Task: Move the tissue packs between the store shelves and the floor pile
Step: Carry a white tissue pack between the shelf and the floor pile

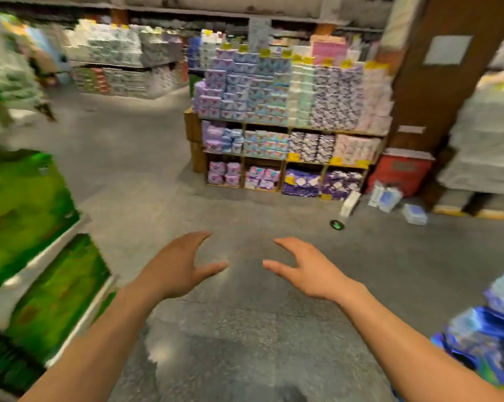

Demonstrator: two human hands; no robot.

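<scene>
My left hand and my right hand reach out over the grey floor, palms facing each other, fingers spread and holding nothing. Ahead stands a wooden shelf unit filled with purple, blue, white and pink tissue packs. A few loose packs lie on the floor to the right of the shelf unit, near a red box. Blue and white packs are piled at the right edge, close to my right forearm. The picture is blurred.
Green packs are stacked on shelves at my left. A brown pillar rises behind the shelf unit, with wrapped white bales to its right. A small dark round object lies on the floor. More stacked goods stand across the aisle.
</scene>
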